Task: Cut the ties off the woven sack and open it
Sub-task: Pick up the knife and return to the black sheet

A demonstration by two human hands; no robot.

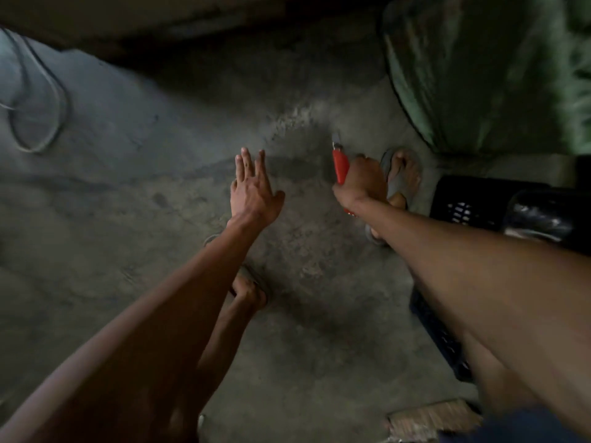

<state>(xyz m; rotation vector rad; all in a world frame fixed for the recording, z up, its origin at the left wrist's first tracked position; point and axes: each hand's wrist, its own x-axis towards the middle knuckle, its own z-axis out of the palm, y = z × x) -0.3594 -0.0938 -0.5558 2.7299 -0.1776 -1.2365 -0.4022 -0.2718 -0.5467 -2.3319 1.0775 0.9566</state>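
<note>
A green woven sack (463, 75) stands at the upper right on the concrete floor; its ties cannot be made out in the dim, blurred view. My right hand (361, 180) grips a red utility knife (341, 166) with a short blade pointing away from me, below and left of the sack. My left hand (254, 187) is stretched out over the floor with straight, spread fingers and holds nothing. Neither hand touches the sack.
A black plastic crate (463, 206) sits at the right beside my right arm, with a dark object on it. My feet in sandals (403, 177) stand on the grey floor (128, 203). A cable loop (38, 116) lies at the far left. A dark ledge runs along the top.
</note>
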